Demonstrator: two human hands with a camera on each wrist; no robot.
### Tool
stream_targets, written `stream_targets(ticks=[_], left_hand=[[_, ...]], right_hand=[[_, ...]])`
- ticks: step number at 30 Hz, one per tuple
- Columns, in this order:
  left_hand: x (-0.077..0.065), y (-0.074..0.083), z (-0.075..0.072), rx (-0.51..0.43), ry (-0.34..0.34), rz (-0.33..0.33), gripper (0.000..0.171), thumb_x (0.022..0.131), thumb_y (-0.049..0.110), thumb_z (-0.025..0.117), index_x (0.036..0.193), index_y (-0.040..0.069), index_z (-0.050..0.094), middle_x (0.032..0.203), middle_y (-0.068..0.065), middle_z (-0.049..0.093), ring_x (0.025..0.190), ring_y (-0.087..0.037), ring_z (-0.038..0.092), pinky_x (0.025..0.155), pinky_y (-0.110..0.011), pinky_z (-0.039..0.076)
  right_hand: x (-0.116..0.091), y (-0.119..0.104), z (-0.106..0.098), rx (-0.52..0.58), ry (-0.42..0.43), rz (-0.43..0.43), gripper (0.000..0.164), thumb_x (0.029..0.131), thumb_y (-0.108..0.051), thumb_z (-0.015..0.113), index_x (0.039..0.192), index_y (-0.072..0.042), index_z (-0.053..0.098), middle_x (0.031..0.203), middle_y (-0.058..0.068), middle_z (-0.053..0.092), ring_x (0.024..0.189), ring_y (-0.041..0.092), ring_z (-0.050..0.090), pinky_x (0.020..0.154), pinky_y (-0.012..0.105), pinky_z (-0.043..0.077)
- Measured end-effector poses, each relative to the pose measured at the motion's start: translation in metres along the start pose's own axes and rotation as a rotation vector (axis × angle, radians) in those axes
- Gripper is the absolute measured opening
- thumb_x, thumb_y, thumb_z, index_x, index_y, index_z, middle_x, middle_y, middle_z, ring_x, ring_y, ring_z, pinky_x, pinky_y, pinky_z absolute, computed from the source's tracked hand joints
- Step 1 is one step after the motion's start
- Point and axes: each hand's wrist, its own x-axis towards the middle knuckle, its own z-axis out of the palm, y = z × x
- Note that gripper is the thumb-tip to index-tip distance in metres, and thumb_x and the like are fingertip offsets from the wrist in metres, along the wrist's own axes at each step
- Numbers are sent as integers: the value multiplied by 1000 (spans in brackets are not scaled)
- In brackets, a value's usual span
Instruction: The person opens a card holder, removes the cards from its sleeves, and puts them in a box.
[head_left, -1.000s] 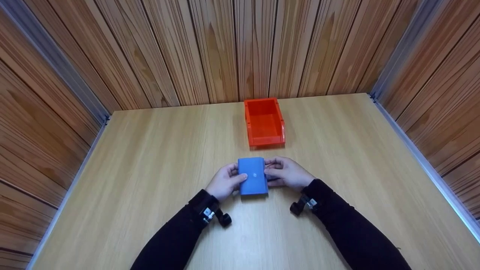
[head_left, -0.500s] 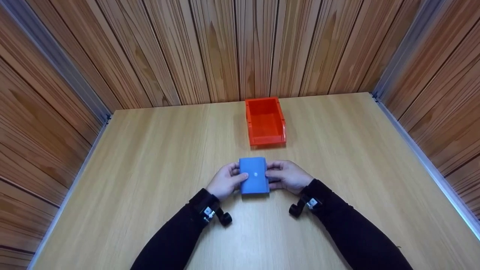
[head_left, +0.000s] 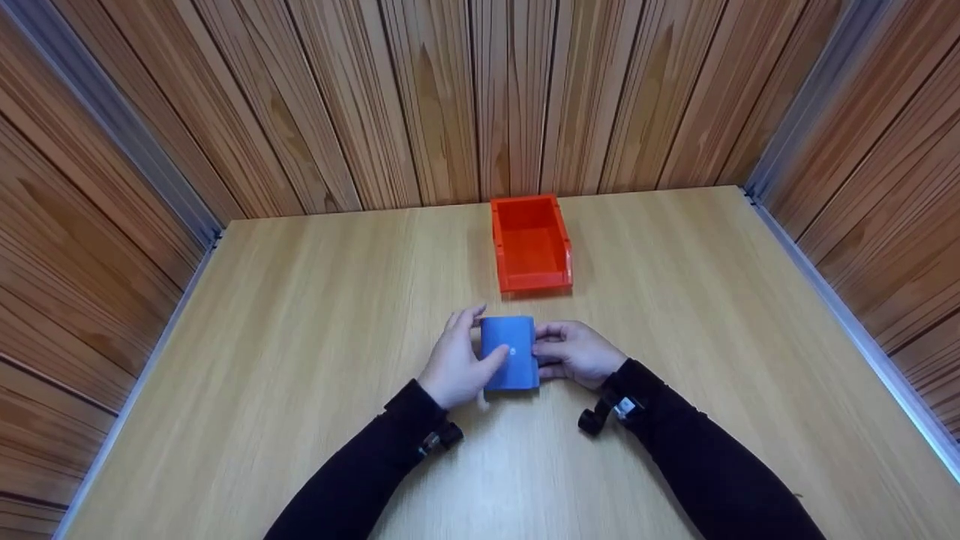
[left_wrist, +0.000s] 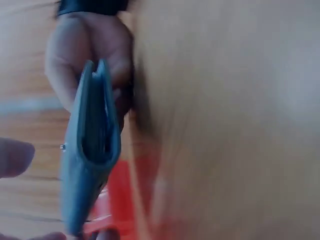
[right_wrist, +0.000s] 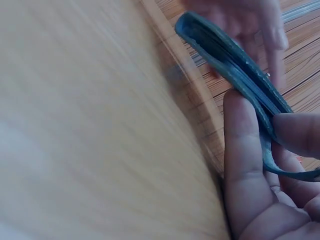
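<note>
The left hand (head_left: pixel 461 367) has just loosened from the wallet (head_left: pixel 519 334): half a second ago its thumb and fingers pinched the left edge, and now they are spread wide around it. In the left wrist view the thumb (left_wrist: pixel 15 157) is apart from the cover; whether the fingertips touch the wallet, I cannot tell. The left wrist has also rolled a little. The right hand (head_left: pixel 581 352) is in the same place, narrow, pinching the right edge between thumb and fingers. So, in my judgement, the right hand alone now carries the wallet, and the left is free to take a new grip.

The wallet is folded, at the lower centre of the head frame, and it seems to be above the table (head_left: pixel 337 337). The red bin (head_left: pixel 535 283) stands beyond it, at the upper centre.
</note>
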Motion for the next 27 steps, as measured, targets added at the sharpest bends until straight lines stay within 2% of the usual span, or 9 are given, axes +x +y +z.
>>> stream_targets(ticks=[3,6,10,12,14,18,21,27], left_hand=[[-9,15,1,167,7,133,72,88,32,72,148,10,38,148,-10,42,134,-25,45,112,-41,39],[-18,28,2,296,-36,232,70,88,34,73,146,11,42,151,-9,40,136,-25,43,112,-42,40],[-26,41,0,435,-66,337,68,85,35,76,143,14,48,151,-8,41,138,-25,41,112,-44,40],[-27,43,-1,481,-82,363,69,83,35,78,142,15,50,151,-8,42,139,-26,40,113,-47,38],[-27,42,0,526,-113,357,72,80,36,80,143,17,50,153,-9,40,141,-29,38,113,-49,37],[-26,35,3,585,-204,271,79,76,37,84,144,21,49,156,-12,36,144,-36,32,113,-54,36],[-24,29,8,591,-260,221,77,76,33,85,144,26,50,159,-12,32,146,-38,28,114,-54,33],[-23,24,14,600,-309,242,63,79,23,80,138,23,58,160,-12,29,146,-37,28,117,-49,30]], right_hand=[[0,1,1,-2,-9,-6,37,95,-2,60,130,7,51,113,11,69,98,23,70,83,40,60],[0,2,1,-7,-10,-6,37,95,-2,60,130,7,51,111,11,69,97,22,69,82,38,60],[0,2,1,-31,-3,-6,35,95,-3,60,128,7,52,109,10,68,96,21,69,81,36,60],[0,1,1,-42,1,-9,34,95,-4,61,126,6,53,110,10,68,96,21,69,81,36,60],[-1,0,1,-47,-2,-11,33,95,-5,61,125,6,53,110,10,68,96,21,69,81,36,60],[-1,0,1,-45,-10,-7,36,95,-6,62,126,7,52,109,9,69,96,20,68,81,35,60],[-1,0,0,-44,-11,-2,39,95,-6,62,130,8,50,109,9,69,96,19,68,82,34,60],[-2,0,0,-66,-5,7,42,95,-8,63,132,8,50,112,10,69,96,20,68,83,34,59]])
